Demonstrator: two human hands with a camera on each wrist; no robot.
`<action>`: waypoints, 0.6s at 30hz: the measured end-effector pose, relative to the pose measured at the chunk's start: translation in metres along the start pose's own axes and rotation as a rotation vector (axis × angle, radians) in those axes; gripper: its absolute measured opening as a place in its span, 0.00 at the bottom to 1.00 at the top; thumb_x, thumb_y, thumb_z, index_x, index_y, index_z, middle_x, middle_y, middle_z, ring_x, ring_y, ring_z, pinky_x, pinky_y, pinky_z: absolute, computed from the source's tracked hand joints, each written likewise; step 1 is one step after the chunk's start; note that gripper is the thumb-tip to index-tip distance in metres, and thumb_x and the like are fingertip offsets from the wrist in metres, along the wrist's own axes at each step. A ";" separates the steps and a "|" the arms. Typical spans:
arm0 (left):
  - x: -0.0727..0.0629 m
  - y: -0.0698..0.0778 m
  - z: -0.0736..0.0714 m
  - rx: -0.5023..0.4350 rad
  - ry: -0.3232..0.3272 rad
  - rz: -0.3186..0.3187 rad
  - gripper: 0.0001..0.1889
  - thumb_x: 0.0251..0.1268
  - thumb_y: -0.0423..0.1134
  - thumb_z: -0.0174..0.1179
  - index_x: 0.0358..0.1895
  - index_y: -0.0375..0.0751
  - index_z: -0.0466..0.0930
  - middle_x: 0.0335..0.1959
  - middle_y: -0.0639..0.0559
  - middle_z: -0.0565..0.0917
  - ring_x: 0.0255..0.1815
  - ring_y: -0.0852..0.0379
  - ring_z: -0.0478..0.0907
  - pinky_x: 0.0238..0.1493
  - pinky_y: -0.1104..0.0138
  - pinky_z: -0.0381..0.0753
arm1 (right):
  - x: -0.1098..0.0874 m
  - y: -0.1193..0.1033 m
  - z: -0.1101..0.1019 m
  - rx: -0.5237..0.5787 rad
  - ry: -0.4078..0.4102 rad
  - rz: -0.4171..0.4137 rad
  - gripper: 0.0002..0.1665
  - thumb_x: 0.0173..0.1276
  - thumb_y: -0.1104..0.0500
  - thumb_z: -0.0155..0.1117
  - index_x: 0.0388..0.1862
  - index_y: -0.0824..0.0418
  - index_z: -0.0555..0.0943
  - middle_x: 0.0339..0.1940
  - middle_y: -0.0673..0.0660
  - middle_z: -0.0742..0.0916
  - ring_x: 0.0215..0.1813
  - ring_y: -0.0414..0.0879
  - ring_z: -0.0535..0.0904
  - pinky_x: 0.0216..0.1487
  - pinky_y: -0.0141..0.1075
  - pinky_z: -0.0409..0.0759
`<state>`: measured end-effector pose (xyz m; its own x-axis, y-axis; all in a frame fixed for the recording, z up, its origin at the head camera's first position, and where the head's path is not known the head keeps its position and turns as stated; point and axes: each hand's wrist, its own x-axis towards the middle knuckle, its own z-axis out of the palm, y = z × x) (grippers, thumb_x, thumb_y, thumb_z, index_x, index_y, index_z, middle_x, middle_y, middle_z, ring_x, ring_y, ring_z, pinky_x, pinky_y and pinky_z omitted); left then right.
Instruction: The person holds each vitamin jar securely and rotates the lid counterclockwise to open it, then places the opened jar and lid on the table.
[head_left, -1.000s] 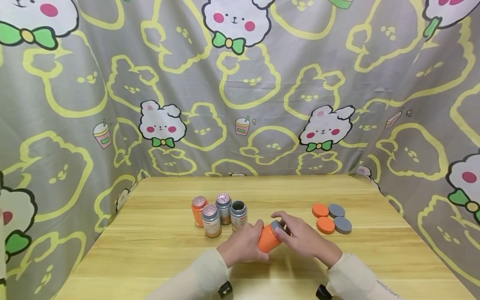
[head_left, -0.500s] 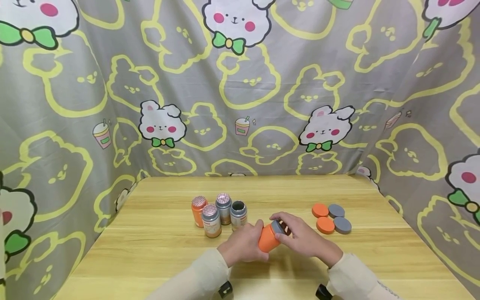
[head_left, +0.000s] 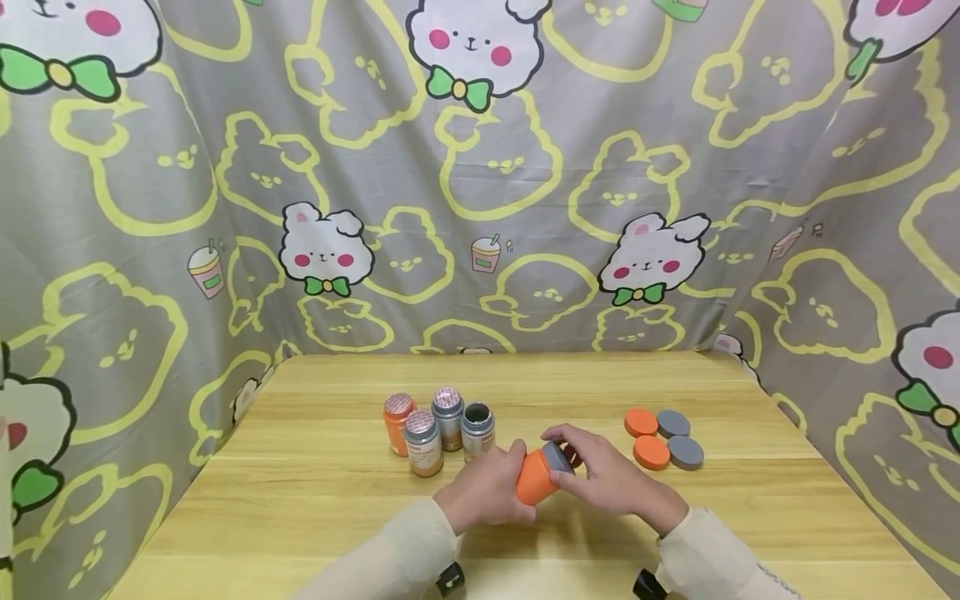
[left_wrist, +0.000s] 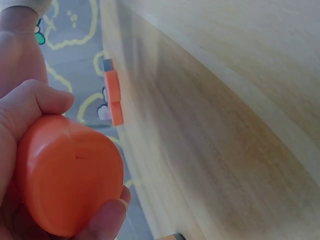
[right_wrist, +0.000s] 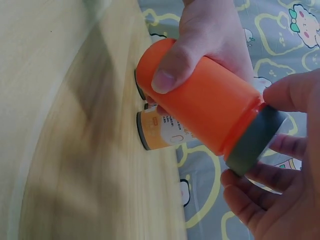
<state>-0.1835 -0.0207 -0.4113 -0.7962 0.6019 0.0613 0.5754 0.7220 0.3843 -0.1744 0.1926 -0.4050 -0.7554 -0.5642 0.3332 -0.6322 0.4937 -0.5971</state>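
Note:
An orange bottle (head_left: 534, 478) is held tilted above the table, its top leaning right. My left hand (head_left: 487, 486) wraps round its body; the left wrist view shows the bottle's round orange base (left_wrist: 75, 175) between thumb and fingers. A grey cap (right_wrist: 255, 140) sits on the bottle's mouth. My right hand (head_left: 606, 475) grips this cap, thumb on the near side and fingers on the far side. Left of the hands stand an orange bottle (head_left: 397, 429) and two grey bottles (head_left: 424, 454) with foil-sealed tops, plus a grey bottle (head_left: 477, 425) with an open mouth.
Two orange caps (head_left: 651, 452) and two grey caps (head_left: 686, 452) lie grouped on the wooden table (head_left: 337, 533) to the right. A patterned curtain (head_left: 525, 183) hangs round the table's back and sides.
The right hand's thumb and fingers have shifted slightly round the grey cap. The left hand and the bottle it holds stay nearly in place.

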 end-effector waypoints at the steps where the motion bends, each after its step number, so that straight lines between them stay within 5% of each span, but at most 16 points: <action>1: 0.000 0.000 0.000 -0.001 0.002 0.002 0.29 0.39 0.45 0.74 0.45 0.41 0.70 0.23 0.57 0.73 0.19 0.64 0.70 0.22 0.71 0.71 | 0.000 0.000 0.000 -0.006 0.003 -0.003 0.22 0.70 0.53 0.60 0.59 0.60 0.72 0.43 0.48 0.81 0.38 0.39 0.78 0.38 0.41 0.79; 11: 0.000 0.001 0.000 0.012 0.007 -0.002 0.30 0.39 0.47 0.75 0.45 0.42 0.70 0.24 0.57 0.73 0.20 0.64 0.70 0.23 0.70 0.71 | 0.001 0.000 0.002 -0.021 0.073 0.070 0.16 0.73 0.52 0.57 0.52 0.60 0.75 0.36 0.48 0.82 0.29 0.36 0.76 0.31 0.33 0.76; 18: 0.000 0.000 0.000 0.026 0.007 0.005 0.30 0.39 0.47 0.75 0.45 0.42 0.70 0.23 0.57 0.73 0.19 0.63 0.70 0.22 0.70 0.71 | 0.001 0.001 0.001 -0.054 0.057 0.010 0.17 0.71 0.53 0.60 0.54 0.57 0.75 0.43 0.45 0.80 0.38 0.39 0.76 0.37 0.37 0.77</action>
<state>-0.1836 -0.0205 -0.4112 -0.7948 0.6028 0.0698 0.5837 0.7279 0.3598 -0.1754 0.1923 -0.4060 -0.7690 -0.5215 0.3696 -0.6322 0.5350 -0.5604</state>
